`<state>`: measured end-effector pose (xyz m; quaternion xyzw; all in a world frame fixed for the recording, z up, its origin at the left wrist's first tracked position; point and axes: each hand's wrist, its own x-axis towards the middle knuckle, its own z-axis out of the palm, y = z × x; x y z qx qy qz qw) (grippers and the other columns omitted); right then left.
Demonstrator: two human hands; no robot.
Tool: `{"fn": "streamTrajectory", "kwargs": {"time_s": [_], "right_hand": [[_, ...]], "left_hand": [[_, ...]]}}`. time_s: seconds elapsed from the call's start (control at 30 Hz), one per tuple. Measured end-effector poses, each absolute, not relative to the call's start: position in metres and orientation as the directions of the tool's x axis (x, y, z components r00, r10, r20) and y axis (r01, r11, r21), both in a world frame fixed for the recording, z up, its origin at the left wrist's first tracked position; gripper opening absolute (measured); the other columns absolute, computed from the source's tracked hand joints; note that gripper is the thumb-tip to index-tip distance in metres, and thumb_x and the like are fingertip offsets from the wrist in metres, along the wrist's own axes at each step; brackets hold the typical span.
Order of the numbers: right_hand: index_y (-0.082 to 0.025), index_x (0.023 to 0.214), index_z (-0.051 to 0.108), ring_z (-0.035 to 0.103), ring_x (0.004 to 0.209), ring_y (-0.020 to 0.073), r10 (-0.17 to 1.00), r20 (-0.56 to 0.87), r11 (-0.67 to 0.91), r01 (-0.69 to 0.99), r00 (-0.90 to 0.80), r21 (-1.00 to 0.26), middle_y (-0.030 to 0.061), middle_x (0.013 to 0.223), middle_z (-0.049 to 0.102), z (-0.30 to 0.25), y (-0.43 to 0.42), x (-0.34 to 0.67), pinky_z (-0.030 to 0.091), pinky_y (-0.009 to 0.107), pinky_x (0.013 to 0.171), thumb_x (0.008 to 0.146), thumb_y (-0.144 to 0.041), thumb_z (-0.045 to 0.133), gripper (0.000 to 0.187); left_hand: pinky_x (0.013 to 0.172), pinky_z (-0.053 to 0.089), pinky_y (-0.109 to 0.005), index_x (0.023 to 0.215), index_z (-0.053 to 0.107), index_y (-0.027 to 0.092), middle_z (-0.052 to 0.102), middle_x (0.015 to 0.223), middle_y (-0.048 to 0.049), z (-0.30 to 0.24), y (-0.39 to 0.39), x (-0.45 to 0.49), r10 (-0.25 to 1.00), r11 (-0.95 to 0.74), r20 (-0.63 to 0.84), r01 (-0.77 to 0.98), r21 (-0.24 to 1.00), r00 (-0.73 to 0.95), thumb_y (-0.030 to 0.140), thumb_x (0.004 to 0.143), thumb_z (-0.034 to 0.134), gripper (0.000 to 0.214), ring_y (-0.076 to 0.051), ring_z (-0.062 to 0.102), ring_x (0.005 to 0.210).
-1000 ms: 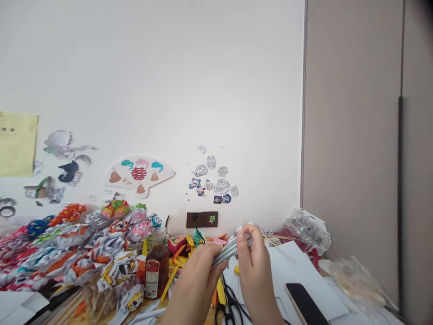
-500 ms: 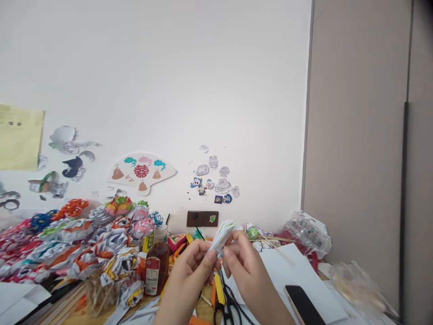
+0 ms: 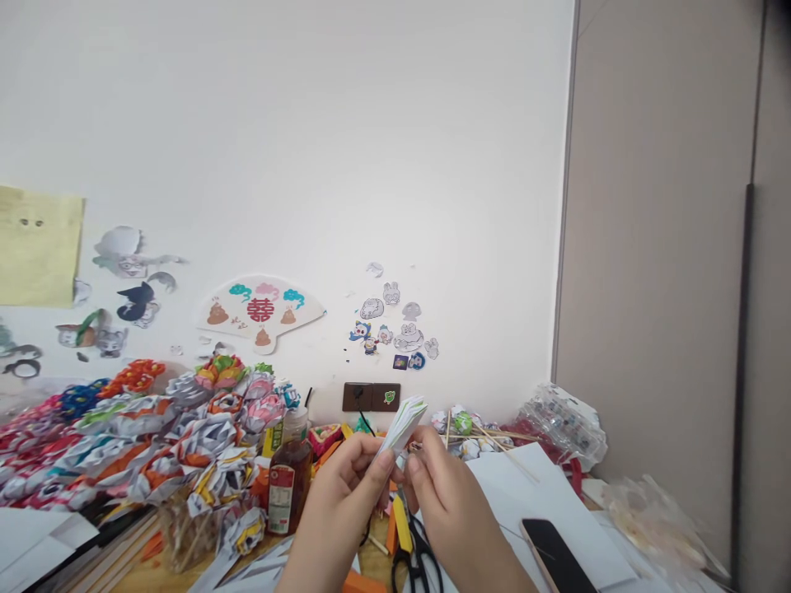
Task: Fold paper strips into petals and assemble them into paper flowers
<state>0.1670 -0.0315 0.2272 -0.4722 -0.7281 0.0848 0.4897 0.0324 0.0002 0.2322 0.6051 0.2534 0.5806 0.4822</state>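
Observation:
A narrow bundle of folded white paper [image 3: 403, 422] with green edges tilts up to the right between my hands. My left hand [image 3: 353, 492] is closed on its lower end, with the thumb pressed on the near side. Close against it, my right hand [image 3: 440, 482] has its thumb and fingertips pinched together at the bundle's lower right; whether they grip the paper or some small thing is hidden. Below the hands lie black-handled scissors [image 3: 418, 556] and a yellow strip [image 3: 401, 524], which may be a cutter or folded paper.
Many folded paper flowers [image 3: 203, 441] heap up at the left, beside a brown bottle [image 3: 289, 486]. White paper sheets [image 3: 512, 473] and a phone [image 3: 556, 553] lie at the right. Thin sticks [image 3: 494, 434] and a clear plastic package [image 3: 568, 424] rest near the wall.
My right hand has shifted slightly left and its fingers have closed in nearer to my left hand. The paper bundle has tipped a little. The view has moved slightly.

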Motion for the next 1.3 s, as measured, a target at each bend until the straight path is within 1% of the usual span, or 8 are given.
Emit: {"fn": "streamTrajectory", "kwargs": {"time_s": [0.17,0.33,0.5,0.67,0.87,1.07,1.2,1.3], "right_hand": [[-0.021,0.103,0.05,0.051,0.057,0.0175,0.784,0.616,0.541,0.576,-0.08,-0.613,-0.0039,0.061,0.052,0.226,-0.031,0.172,0.032,0.025,0.054,0.098,-0.033,0.029,0.024],[-0.021,0.103,0.049,0.056,0.067,0.0184,0.777,0.625,0.561,0.535,-0.076,-0.632,-0.0004,0.073,0.058,0.225,-0.031,0.169,0.034,0.025,0.057,0.097,-0.029,0.033,0.018],[-0.021,0.105,0.047,0.055,0.065,0.0182,0.782,0.62,0.556,0.521,-0.064,-0.648,-0.0017,0.071,0.057,0.223,-0.028,0.168,0.035,0.025,0.058,0.097,-0.027,0.033,0.017],[-0.02,0.104,0.047,0.059,0.074,0.019,0.81,0.577,0.554,0.455,-0.103,-0.697,0.001,0.078,0.061,0.225,-0.028,0.17,0.038,0.025,0.063,0.096,-0.027,0.037,0.014],[-0.02,0.102,0.049,0.057,0.069,0.0187,0.792,0.603,0.577,0.448,-0.099,-0.683,-0.002,0.068,0.055,0.226,-0.028,0.168,0.037,0.026,0.062,0.095,-0.028,0.038,0.015],[-0.02,0.09,0.054,0.049,0.058,0.0157,0.775,0.625,0.578,0.5,-0.092,-0.645,-0.0031,0.062,0.052,0.227,-0.027,0.172,0.032,0.024,0.054,0.093,-0.028,0.042,0.015],[-0.02,0.082,0.054,0.049,0.055,0.0143,0.771,0.63,0.582,0.497,-0.088,-0.643,-0.0028,0.061,0.052,0.23,-0.03,0.174,0.031,0.024,0.053,0.092,-0.029,0.044,0.017],[-0.02,0.078,0.053,0.05,0.058,0.0148,0.763,0.643,0.578,0.512,-0.062,-0.636,-0.0014,0.063,0.055,0.231,-0.031,0.173,0.032,0.024,0.055,0.091,-0.029,0.044,0.019]], "left_hand": [[0.041,0.038,-0.017,0.067,0.063,0.017,0.061,0.057,0.0035,0.226,0.006,0.033,0.865,-0.421,0.472,-0.264,0.868,0.171,0.064,0.062,0.073,0.049,-0.007,0.045,0.044],[0.044,0.038,-0.018,0.066,0.062,0.016,0.058,0.054,0.0043,0.234,0.0,0.035,0.868,-0.405,0.448,-0.216,0.888,0.214,0.063,0.061,0.074,0.048,-0.008,0.046,0.046],[0.044,0.036,-0.019,0.064,0.061,0.016,0.058,0.055,0.0037,0.237,-0.002,0.034,0.859,-0.413,0.453,-0.201,0.888,0.238,0.065,0.06,0.073,0.05,-0.008,0.045,0.045],[0.043,0.033,-0.019,0.064,0.06,0.017,0.054,0.052,0.0057,0.233,0.001,0.034,0.849,-0.403,0.454,-0.225,0.887,0.27,0.067,0.057,0.074,0.052,-0.007,0.043,0.044],[0.043,0.033,-0.019,0.061,0.059,0.016,0.052,0.051,0.006,0.238,-0.004,0.035,0.836,-0.405,0.464,-0.24,0.882,0.293,0.067,0.057,0.074,0.053,-0.007,0.042,0.044],[0.045,0.034,-0.018,0.063,0.06,0.016,0.053,0.055,0.0053,0.24,-0.006,0.035,0.858,-0.394,0.45,-0.245,0.886,0.247,0.065,0.061,0.073,0.05,-0.008,0.042,0.047],[0.045,0.034,-0.018,0.063,0.058,0.017,0.052,0.052,0.0063,0.238,-0.003,0.035,0.857,-0.352,0.426,-0.274,0.895,0.289,0.064,0.062,0.073,0.049,-0.007,0.041,0.046],[0.045,0.034,-0.018,0.06,0.057,0.017,0.051,0.051,0.0064,0.237,-0.001,0.036,0.844,-0.35,0.427,-0.271,0.897,0.323,0.065,0.062,0.072,0.051,-0.007,0.04,0.045]]}}
